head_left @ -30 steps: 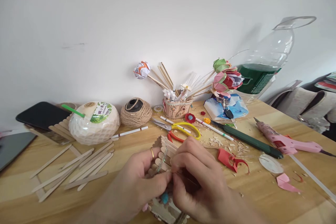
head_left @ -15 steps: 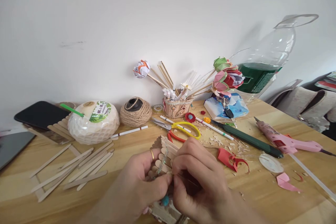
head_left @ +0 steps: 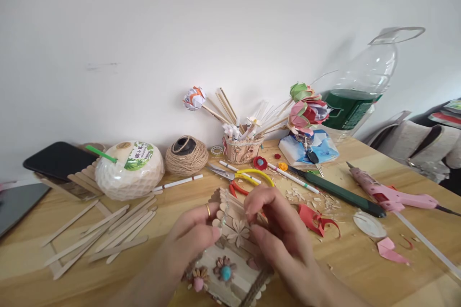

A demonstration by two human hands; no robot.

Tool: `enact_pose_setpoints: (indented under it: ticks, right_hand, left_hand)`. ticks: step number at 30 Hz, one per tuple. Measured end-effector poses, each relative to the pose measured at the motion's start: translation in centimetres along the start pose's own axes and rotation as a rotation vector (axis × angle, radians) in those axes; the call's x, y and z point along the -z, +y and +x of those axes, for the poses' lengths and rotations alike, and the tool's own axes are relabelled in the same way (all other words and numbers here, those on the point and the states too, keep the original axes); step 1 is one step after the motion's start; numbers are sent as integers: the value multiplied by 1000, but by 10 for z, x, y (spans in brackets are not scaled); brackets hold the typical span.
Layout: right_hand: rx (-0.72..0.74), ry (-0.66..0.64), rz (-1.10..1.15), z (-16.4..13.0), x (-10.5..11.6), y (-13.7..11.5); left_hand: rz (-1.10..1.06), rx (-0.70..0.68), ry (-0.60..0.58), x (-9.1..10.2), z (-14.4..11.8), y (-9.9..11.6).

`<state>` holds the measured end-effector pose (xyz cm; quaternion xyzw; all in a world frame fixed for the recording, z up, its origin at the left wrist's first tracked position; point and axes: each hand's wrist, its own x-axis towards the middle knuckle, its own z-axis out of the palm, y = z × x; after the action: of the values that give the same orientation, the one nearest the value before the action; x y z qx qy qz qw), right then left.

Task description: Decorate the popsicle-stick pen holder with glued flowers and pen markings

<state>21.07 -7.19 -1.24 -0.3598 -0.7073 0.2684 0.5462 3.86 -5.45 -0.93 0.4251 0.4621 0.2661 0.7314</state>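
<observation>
My left hand [head_left: 194, 235] grips the left edge of a small craft-stick house [head_left: 236, 252] with a scalloped slanted top. A pale wooden petal flower [head_left: 238, 233] lies on that slanted face. Lower on the front are a brown flower with a blue pompom [head_left: 225, 272] and another with a pink pompom [head_left: 198, 284]. My right hand [head_left: 284, 230] hovers by the petal flower, thumb and fingers apart, with nothing seen between them. Whether its fingertips touch the house's right side I cannot tell.
Loose craft sticks [head_left: 118, 230] lie left. Behind are a wrapped coconut [head_left: 126, 182], a twine ball [head_left: 186, 156], scissors [head_left: 259, 177] and a pot of sticks [head_left: 243, 150]. To the right are a green-handled cutter [head_left: 342, 194], a pink glue gun [head_left: 392, 196] and red scraps [head_left: 311, 218].
My right fingers have parted and drawn back from a pinch near my left thumb. The petal flower and pompom flowers on the house, hidden before, now show.
</observation>
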Motion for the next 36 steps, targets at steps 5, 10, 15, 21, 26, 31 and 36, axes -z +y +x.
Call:
enact_pose_setpoints:
  ticks: [5, 10, 15, 21, 26, 31, 36]
  right_hand:
    - [-174, -57, 177, 3, -1, -5]
    - [-248, -93, 290, 6, -4, -8]
    - [-276, -139, 318, 2, -5, -5]
    - [-242, -163, 236, 1, -6, 2]
    - [-219, -187, 177, 1, -3, 1]
    - [-320, -215, 315, 1, 5, -3]
    - [-256, -139, 236, 1, 2, -6]
  left_hand:
    - [-2, 54, 40, 3, 1, -2]
    - [31, -42, -36, -9, -6, 7]
    - [130, -59, -72, -19, -10, 16]
    - [77, -97, -45, -24, -9, 18]
    - [99, -102, -33, -22, -10, 16]
    - [33, -55, -16, -9, -5, 6]
    - [64, -16, -36, -5, 2, 5]
